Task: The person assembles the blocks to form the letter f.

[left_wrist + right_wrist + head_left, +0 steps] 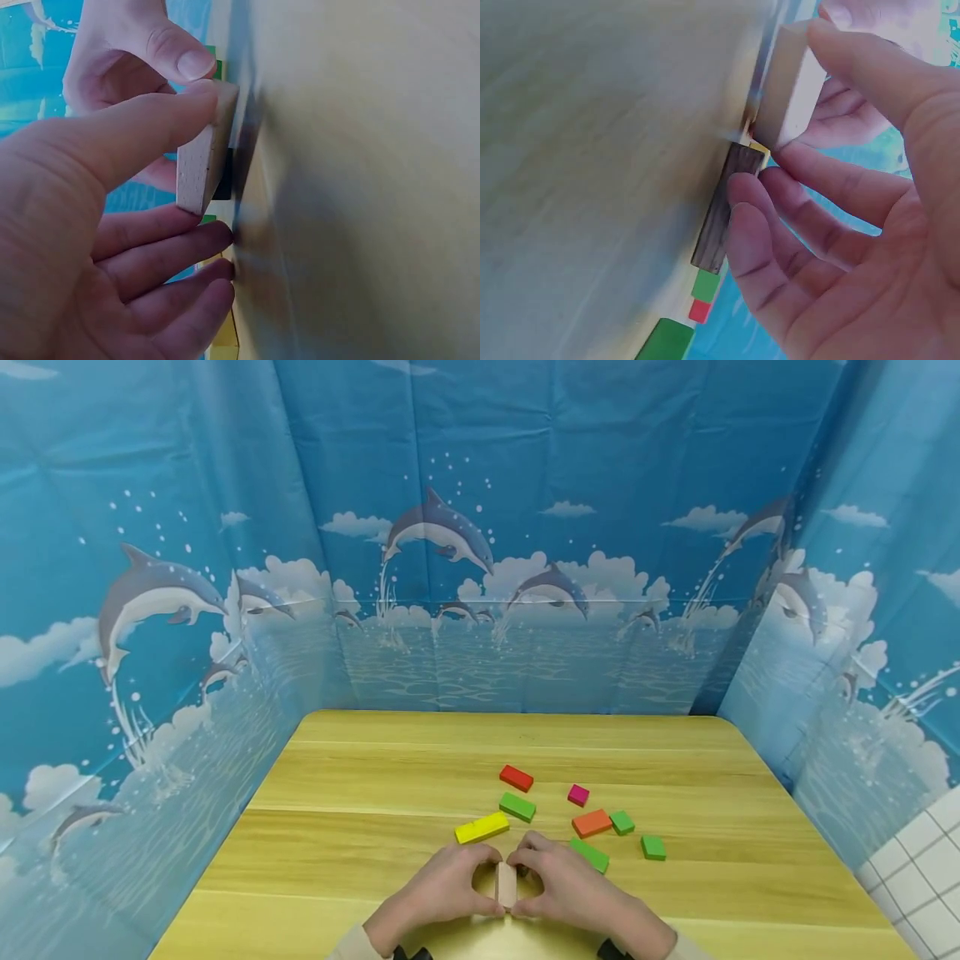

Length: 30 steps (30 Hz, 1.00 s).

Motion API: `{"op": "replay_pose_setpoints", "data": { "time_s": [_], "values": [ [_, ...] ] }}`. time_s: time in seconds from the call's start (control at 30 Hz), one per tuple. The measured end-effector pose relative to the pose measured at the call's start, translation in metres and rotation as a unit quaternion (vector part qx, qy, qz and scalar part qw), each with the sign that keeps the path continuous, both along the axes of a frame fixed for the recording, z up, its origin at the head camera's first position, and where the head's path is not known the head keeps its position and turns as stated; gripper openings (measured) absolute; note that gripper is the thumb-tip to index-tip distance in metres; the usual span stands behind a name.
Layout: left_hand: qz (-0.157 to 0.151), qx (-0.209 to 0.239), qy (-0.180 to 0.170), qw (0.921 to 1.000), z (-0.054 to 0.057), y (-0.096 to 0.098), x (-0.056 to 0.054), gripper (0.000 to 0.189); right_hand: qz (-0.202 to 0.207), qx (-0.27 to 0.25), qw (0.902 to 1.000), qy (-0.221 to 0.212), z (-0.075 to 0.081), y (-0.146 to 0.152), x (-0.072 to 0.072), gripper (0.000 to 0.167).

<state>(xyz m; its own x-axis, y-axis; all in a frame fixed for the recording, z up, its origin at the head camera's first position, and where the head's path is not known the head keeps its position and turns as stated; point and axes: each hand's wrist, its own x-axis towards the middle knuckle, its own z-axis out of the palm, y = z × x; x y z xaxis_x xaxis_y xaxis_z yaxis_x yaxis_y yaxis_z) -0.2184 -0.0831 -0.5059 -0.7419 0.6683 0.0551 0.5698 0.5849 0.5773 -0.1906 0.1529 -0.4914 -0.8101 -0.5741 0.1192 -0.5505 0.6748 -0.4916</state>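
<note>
A pale, bare-wood block (506,887) is between the two hands at the near middle of the table, its long side running away from the body. My left hand (456,883) pinches it from the left, thumb at the near end and index finger at the far end. From the right, my right hand (564,883) pinches the same two ends. In both wrist views the block (206,154) is close over the wood. A dark brown block (727,210) lies by the curled lower fingers of the right hand; in the head view that hand hides it.
Past the hands lie a yellow block (482,828), a green block (517,807) and a red block (517,778). To the right are an orange block (592,823), a magenta cube (578,795) and several green pieces (653,848). Dolphin-print curtains (480,660) surround the wooden table (337,827).
</note>
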Motion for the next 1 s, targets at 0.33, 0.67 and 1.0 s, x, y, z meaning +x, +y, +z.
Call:
{"op": "replay_pose_setpoints", "data": {
  "time_s": [0.33, 0.67, 1.0],
  "values": [
    [-0.014, -0.048, 0.073, 0.9961, -0.008, -0.003, 0.002, 0.060, 0.004, 0.020, 0.9997, 0.012, -0.007, 0.000, -0.004, 0.051],
    [-0.001, -0.062, 0.089, 0.9941, -0.012, 0.000, 0.003, 0.062, -0.009, 0.037, 0.9985, 0.039, -0.008, 0.006, -0.004, 0.059],
    [0.004, -0.059, 0.077, 0.9953, -0.010, 0.000, 0.005, 0.061, -0.028, 0.052, 0.9975, 0.039, -0.008, 0.012, -0.010, 0.051]
  ]
}}
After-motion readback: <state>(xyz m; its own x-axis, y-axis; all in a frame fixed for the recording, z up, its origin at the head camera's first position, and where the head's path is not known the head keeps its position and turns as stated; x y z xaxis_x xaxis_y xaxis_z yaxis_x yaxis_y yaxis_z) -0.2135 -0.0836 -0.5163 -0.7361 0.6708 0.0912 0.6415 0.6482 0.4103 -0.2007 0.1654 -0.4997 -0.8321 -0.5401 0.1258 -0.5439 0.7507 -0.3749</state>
